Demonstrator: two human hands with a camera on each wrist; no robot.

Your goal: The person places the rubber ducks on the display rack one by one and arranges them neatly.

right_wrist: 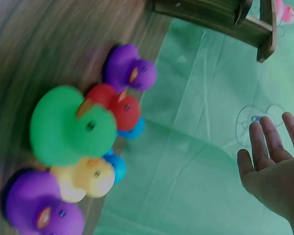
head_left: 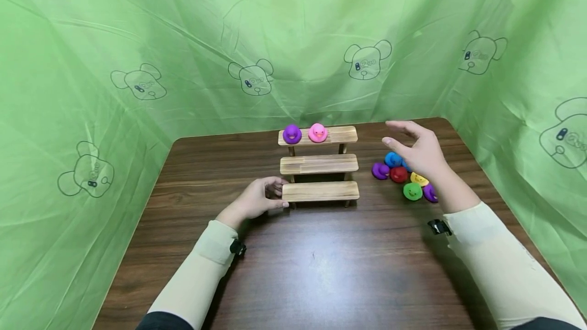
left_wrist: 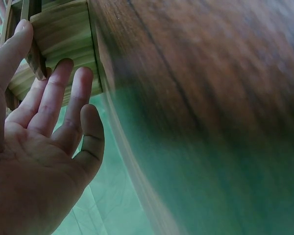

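Note:
A three-step wooden display stand (head_left: 319,191) stands at the middle of the table. My left hand (head_left: 258,198) grips the left end of its lowest step, thumb at the front edge and fingers behind; in the left wrist view, the thumb and fingertips lie about the step's end. On the top step sit a purple rubber duck (head_left: 292,134) and a pink rubber duck (head_left: 318,133). My right hand (head_left: 424,152) hovers, holding nothing, fingers extended and thumb apart. Below it lies a group of rubber ducks, among them a green duck (right_wrist: 71,127), a red duck (right_wrist: 118,108) and a yellow duck (right_wrist: 88,178).
Blue ducks (head_left: 393,159) and more purple ducks (head_left: 380,170) belong to the group right of the stand. A green curtain (head_left: 302,24) printed with bear heads hangs behind and beside the dark wooden table (head_left: 321,269). The stand's back is near the table's far edge.

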